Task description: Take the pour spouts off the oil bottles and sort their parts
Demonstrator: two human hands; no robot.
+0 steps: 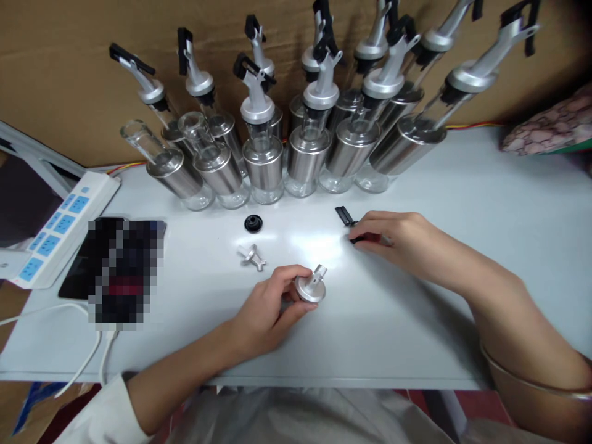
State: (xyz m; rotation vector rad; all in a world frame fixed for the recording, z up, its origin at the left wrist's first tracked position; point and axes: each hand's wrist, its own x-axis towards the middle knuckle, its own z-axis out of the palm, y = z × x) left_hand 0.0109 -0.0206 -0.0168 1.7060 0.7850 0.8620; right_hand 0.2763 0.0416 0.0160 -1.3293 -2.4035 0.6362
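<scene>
- The left hand (266,305) pinches a round, brushed-metal pourer cap (311,287) between thumb and fingertips, its short spout tilted up.
- The right hand (393,237), right of the cap and beyond it, presses its fingertips together on a small black plastic lever (346,217).
- A steady cap with the spout turned toward the lever would likely ease fitting.
- Left of the cap lie a silver winged fitting (252,255) and a black rubber ring (253,223).
- Behind stand glass bottles (263,161), steel-sleeved and glossy.
</scene>
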